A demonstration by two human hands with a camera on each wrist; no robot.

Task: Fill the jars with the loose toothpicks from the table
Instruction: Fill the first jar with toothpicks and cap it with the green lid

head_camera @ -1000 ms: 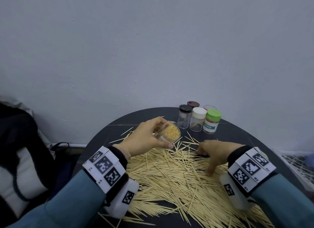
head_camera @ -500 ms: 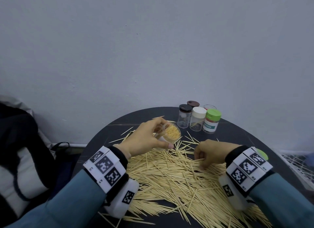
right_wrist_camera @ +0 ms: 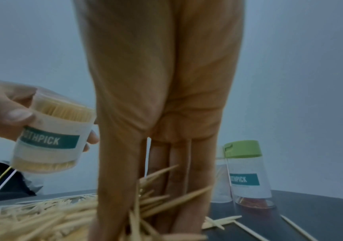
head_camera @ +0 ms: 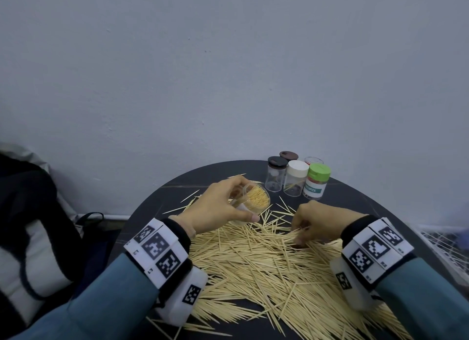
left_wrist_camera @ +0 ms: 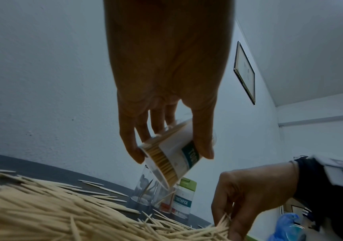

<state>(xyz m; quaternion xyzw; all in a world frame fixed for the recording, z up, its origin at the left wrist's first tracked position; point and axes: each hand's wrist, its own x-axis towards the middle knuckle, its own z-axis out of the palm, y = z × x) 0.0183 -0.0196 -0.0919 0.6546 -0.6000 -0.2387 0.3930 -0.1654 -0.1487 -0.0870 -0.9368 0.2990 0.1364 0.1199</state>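
Observation:
My left hand (head_camera: 223, 207) grips an open clear jar (head_camera: 255, 200) packed with toothpicks, tilted above the far left of the pile; its label reads TOOTHPICK (right_wrist_camera: 49, 140). The same jar (left_wrist_camera: 172, 156) shows between thumb and fingers in the left wrist view. My right hand (head_camera: 308, 228) reaches down into the loose toothpicks (head_camera: 266, 266) and pinches a small bundle (right_wrist_camera: 162, 192) between thumb and fingers. The pile (left_wrist_camera: 42, 216) covers most of the round dark table (head_camera: 368, 195).
Several capped jars stand at the table's far edge: a green-lidded one (head_camera: 317, 181), a white-lidded one (head_camera: 295, 177), a black-lidded one (head_camera: 275, 173). A dark bag (head_camera: 28, 225) sits left of the table. A wire rack (head_camera: 441, 248) lies at the right.
My right hand has slid left and toward me along the pile and closed its fingers round a bundle of toothpicks. The left hand holds the jar almost where it was.

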